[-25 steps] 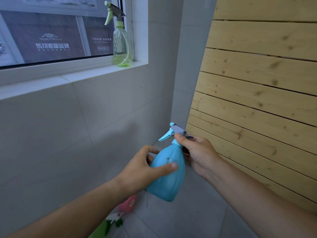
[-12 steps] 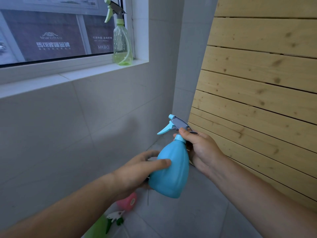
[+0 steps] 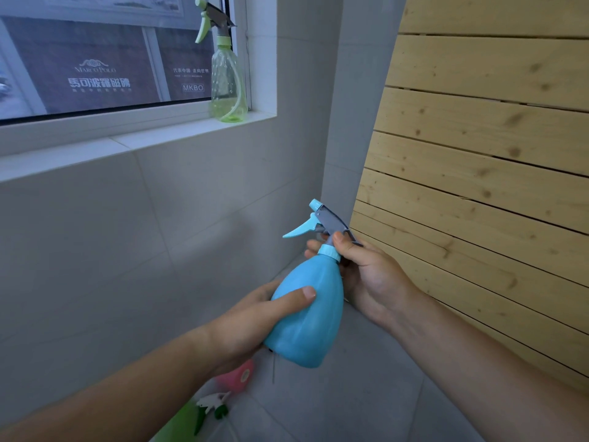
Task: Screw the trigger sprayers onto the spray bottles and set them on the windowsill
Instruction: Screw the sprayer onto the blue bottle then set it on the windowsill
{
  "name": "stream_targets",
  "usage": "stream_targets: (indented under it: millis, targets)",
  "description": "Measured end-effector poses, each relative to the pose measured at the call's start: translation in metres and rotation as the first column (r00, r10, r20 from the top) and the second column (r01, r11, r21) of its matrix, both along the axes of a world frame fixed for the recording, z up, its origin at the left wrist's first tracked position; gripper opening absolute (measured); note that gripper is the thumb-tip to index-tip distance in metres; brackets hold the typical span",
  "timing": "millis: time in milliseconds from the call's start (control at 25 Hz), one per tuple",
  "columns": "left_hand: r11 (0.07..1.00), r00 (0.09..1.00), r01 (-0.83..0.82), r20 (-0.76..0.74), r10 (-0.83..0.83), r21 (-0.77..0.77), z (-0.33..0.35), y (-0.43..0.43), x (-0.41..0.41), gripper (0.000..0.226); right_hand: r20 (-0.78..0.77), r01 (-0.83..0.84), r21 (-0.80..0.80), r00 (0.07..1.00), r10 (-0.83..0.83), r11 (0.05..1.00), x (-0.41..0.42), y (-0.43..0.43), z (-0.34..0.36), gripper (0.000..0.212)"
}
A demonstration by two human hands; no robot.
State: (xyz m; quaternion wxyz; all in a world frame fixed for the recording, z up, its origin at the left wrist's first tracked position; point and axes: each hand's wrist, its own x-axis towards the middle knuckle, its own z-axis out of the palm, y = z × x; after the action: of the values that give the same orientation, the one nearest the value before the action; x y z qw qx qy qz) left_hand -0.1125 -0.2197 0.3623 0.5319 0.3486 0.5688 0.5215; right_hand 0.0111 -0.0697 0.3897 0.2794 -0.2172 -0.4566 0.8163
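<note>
We grip the blue bottle [image 3: 306,317] by its belly in our left hand [image 3: 255,323], neck tilted up-right into our right hand [image 3: 366,275] pinching the sprayer [image 3: 322,223] collar (windowsill [image 3: 134,145] up-left, green bottle [image 3: 227,87] at its right end).

Blue bottle [image 3: 307,317] between both hands [image 3: 371,275]

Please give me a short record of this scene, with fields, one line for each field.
setting: tiled corner, window with windowsill, wooden slat panel
held item: blue spray bottle, tilted, trigger sprayer on top
left hand: wraps the bottle body
right hand: fingers at the collar under the sprayer
on windowsill: green spray bottle, upright, sprayer fitted
on floor: pink bottle, green bottle, partly hidden
task state: blue bottle not yet on the sill
</note>
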Motion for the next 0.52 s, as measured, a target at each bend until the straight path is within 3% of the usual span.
stream_targets:
  millis: [200,320,520]
  targets:
    - [0.989,0.972,-0.142,-0.185,0.146,0.034,0.004,0.002,0.009,0.066,0.007,0.112,0.086,0.994,-0.113,0.99,-0.001,-0.001,0.0,0.016]
    - [0.983,0.942,-0.176,-0.282,0.184,0.052,0.004,0.002,0.015,0.065,0.039,0.146,0.124,0.988,-0.152,0.981,-0.003,-0.005,-0.005,0.015]
    - [0.983,0.951,-0.183,-0.248,0.186,0.036,0.008,0.003,0.01,0.067,-0.006,0.079,0.051,0.997,-0.079,0.996,-0.004,0.0,-0.001,0.014]
